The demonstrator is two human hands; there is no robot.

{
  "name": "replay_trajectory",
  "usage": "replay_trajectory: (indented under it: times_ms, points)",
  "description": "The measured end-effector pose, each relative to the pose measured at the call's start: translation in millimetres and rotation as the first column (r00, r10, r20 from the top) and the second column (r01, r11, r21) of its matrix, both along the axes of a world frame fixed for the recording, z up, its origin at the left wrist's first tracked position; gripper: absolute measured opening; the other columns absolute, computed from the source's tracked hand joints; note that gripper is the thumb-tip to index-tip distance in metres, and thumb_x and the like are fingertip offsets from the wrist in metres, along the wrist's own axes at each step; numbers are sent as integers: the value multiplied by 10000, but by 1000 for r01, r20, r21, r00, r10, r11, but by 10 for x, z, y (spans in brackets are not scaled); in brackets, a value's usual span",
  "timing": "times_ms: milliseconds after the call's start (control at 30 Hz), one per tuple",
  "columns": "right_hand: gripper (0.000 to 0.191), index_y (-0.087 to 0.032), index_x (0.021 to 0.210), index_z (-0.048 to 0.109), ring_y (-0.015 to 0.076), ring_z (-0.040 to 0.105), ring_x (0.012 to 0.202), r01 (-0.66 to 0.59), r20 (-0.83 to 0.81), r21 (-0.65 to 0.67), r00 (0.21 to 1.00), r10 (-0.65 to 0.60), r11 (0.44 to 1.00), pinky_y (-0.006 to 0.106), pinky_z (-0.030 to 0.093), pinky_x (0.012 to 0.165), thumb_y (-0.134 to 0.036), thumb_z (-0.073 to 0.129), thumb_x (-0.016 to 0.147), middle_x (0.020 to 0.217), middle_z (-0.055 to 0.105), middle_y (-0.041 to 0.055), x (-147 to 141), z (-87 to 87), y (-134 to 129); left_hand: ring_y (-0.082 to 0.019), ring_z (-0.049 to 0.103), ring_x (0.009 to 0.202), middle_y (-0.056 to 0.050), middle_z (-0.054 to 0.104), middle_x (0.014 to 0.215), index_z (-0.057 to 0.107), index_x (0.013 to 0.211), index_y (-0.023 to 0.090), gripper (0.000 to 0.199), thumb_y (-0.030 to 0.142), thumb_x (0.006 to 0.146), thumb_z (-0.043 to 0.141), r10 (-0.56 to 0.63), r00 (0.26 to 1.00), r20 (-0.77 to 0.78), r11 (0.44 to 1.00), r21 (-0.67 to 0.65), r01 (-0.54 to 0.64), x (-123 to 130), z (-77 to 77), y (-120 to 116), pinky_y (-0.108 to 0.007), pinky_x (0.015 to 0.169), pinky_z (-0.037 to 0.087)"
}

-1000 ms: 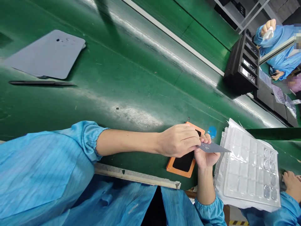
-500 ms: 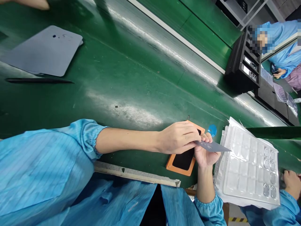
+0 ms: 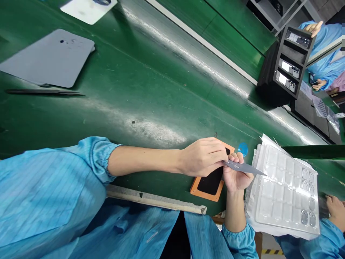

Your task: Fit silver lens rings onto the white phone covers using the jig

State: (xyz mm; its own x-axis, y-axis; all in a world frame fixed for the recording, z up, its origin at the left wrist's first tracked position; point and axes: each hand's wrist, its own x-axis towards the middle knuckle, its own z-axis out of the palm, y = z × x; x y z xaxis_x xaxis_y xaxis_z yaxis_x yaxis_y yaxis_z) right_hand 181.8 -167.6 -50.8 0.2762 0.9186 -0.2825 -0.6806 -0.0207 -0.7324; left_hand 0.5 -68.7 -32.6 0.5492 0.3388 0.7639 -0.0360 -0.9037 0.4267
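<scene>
A thin grey panel (image 3: 244, 168) is held between my two hands, seen nearly edge-on and tilted. My left hand (image 3: 205, 157) pinches its left end, the fingertips partly hidden. From below, my right hand (image 3: 237, 176) grips the panel, palm up, with curled fingers behind it and the thumb at its near edge. Under the hands lies an orange frame (image 3: 193, 187) with a black pad inside, partly covered by them. Just beyond my right hand is a round blue piece (image 3: 243, 149) on the green table (image 3: 161, 90).
Right of my hands, a clear compartment tray (image 3: 280, 190) holds several small parts. At left lie grey panels (image 3: 54, 59) and black tweezers (image 3: 44, 92). A white panel (image 3: 88, 10) is at the top. Black trays (image 3: 292, 61) stand upper right; other people's hands show at right.
A forearm at the upper left has gone, and a white panel now shows there. Another person's hand is now at the black trays' top edge, and the top tray has shifted. My hands barely moved.
</scene>
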Motion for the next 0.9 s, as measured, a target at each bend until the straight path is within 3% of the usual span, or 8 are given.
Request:
replay_trajectory:
  times_ms: [200, 300, 400, 600, 733, 833, 900]
  points:
    - [251, -254, 739, 579, 184, 607, 808, 43, 192, 62, 980, -54, 997, 385, 521, 850, -277, 805, 632, 756, 586, -21, -32, 13, -8, -193, 622, 734, -55, 686, 815, 582, 827, 161, 156, 112, 957, 512, -30, 962, -270, 999, -24, 24, -12, -42, 81, -328, 689, 447]
    - [202, -241, 739, 672, 177, 629, 768, 51, 403, 125, 910, -98, 991, 360, 521, 801, -263, 852, 651, 728, 653, -14, -107, -2, -15, -177, 602, 673, -14, 650, 761, 552, 794, 178, 168, 118, 951, 557, -160, 906, -391, 974, -211, 81, -6, -35, 105, -298, 634, 407]
    - [196, -217, 704, 709, 172, 622, 694, 89, 522, 107, 843, -132, 990, 337, 516, 706, -289, 883, 654, 697, 680, 0, -174, -26, -22, -170, 600, 665, 7, 637, 753, 553, 798, 185, 169, 158, 961, 590, -308, 858, -410, 910, -390, 140, -3, -6, 103, -271, 602, 369]
    - [266, -209, 620, 711, 180, 603, 610, 120, 552, 38, 825, -121, 992, 338, 519, 594, -363, 924, 576, 627, 677, 8, -205, -42, -38, -147, 532, 580, 15, 582, 691, 517, 744, 194, 252, 238, 992, 529, -395, 842, -367, 833, -530, 159, 6, -5, 69, -258, 561, 306]
    - [265, -198, 658, 732, 196, 637, 620, 100, 506, -10, 859, -81, 995, 349, 549, 596, -344, 934, 567, 653, 707, 16, -234, -37, -45, -137, 483, 550, 23, 550, 650, 526, 729, 194, 242, 275, 958, 528, -405, 837, -367, 796, -593, 125, 33, -64, 1, -259, 540, 285]
    - [289, -183, 769, 756, 201, 689, 710, 111, 438, -12, 894, -95, 994, 345, 580, 693, -322, 939, 593, 767, 759, 33, -235, -13, 9, -124, 469, 549, 31, 529, 619, 568, 713, 178, 251, 340, 904, 581, -421, 825, -377, 695, -719, 26, 53, -37, 35, -242, 533, 281]
    - [359, -182, 878, 762, 192, 710, 812, 136, 395, 3, 910, -126, 991, 320, 581, 781, -310, 948, 598, 879, 780, 43, -203, 25, 62, -126, 489, 576, 25, 552, 637, 610, 738, 166, 300, 430, 879, 620, -396, 854, -336, 612, -790, -27, 94, 51, 181, -233, 544, 310]
